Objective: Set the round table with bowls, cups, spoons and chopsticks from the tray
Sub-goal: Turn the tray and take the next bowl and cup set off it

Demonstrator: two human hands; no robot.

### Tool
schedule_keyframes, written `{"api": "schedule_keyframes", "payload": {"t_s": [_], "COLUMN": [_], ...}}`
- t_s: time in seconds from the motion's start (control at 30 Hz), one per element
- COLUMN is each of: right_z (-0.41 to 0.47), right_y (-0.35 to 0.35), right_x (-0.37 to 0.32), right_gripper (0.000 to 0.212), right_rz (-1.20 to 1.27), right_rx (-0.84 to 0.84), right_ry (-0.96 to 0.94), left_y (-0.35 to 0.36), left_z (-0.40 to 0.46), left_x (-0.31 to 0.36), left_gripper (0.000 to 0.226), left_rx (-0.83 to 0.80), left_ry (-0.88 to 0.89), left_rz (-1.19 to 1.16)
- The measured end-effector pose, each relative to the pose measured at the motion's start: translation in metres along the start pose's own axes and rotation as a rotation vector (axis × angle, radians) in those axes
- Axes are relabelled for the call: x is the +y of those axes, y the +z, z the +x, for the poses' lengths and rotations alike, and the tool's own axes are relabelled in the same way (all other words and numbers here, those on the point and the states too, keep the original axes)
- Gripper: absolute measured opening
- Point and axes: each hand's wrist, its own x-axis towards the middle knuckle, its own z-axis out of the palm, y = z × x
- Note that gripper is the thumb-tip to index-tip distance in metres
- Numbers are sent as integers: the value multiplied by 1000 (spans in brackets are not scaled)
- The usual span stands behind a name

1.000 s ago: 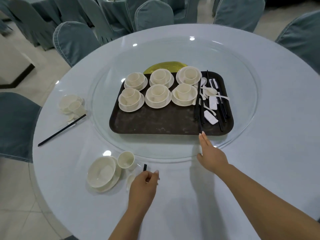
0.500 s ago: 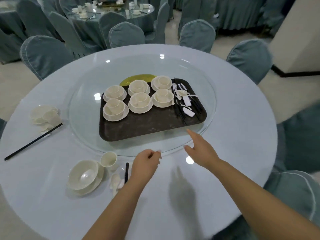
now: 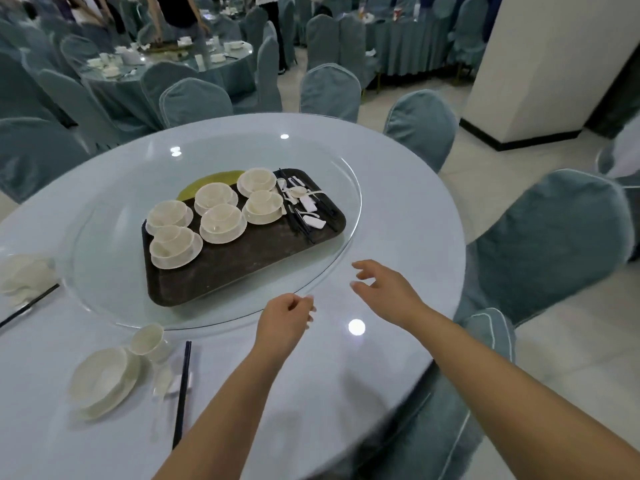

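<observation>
Centre of frame: tray (image 3: 221, 271) on glass turntable (image 3: 332, 188), six bowl-and-cup sets, spoons and chopsticks (image 3: 304, 216) at its right end. Left hand (image 3: 285, 322) loosely curled, empty; right hand (image 3: 384, 292) open, empty. Advice: lift one stacked set with both hands, keeping it level.

The far-left place setting (image 3: 24, 273) is blurred and cut by the picture's edge, as are its chopsticks (image 3: 29, 303). The yellow object (image 3: 207, 183) is largely hidden behind the tray (image 3: 221, 271). The spoons (image 3: 301, 199) cannot be counted.
</observation>
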Motion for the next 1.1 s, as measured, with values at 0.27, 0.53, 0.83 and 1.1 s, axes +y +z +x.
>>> {"api": "schedule_keyframes", "payload": {"t_s": [0.27, 0.53, 0.83, 1.1], "right_z": [-12, -8, 32, 113], "right_y": [-108, -215, -266, -267], "right_x": [107, 195, 231, 228], "right_gripper": [36, 33, 32, 32], "right_rz": [88, 145, 172, 100], "right_rx": [-11, -25, -64, -146], "right_ry": [20, 37, 67, 53], "left_y": [141, 256, 320, 334], "left_z": [-26, -22, 16, 91], "left_x": [63, 121, 157, 172], "left_gripper": [29, 28, 29, 29], "left_rx": [-11, -8, -9, 22], "left_ry": [6, -18, -41, -82], "left_rz": [-10, -18, 15, -18]}}
